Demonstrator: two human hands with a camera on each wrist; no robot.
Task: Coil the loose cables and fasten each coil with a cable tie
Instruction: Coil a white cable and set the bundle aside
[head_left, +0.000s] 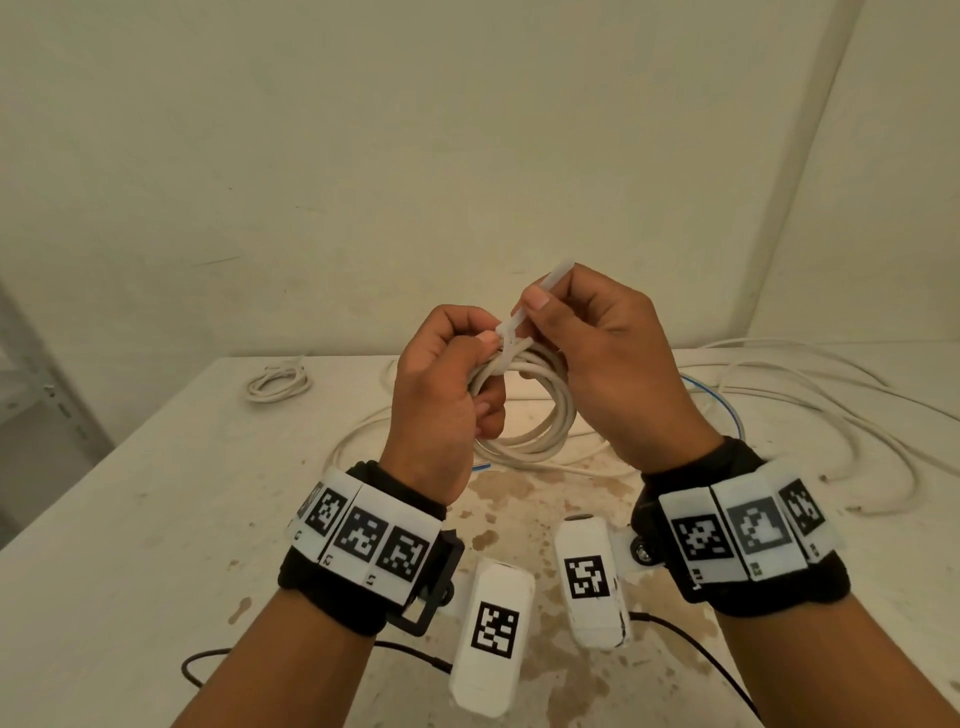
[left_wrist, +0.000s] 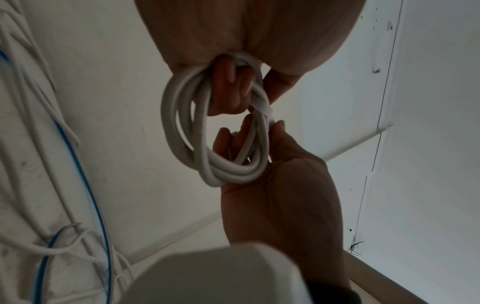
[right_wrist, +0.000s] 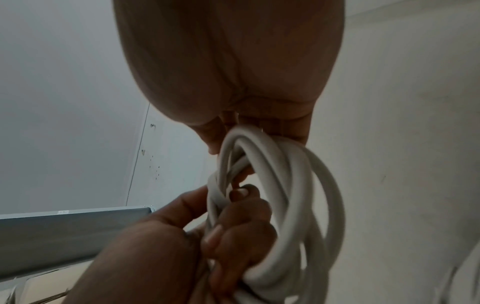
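We hold the white coil (head_left: 530, 410) up above the bench (head_left: 156, 493) middle, left hand (head_left: 441, 395) fingers curled round its strands so they stay bunched. Right hand (head_left: 597, 353) pinches the cable tie (head_left: 524, 317) tail, pulling upward, where room is open. Loose cables (head_left: 831, 395) crowd the right edge.

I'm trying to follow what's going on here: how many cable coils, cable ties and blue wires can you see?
White cable coils: 2, one held in the left hand, one small coil on the table
Cable ties: 1, pinched by the right hand
Blue wires: 1
Total: 4
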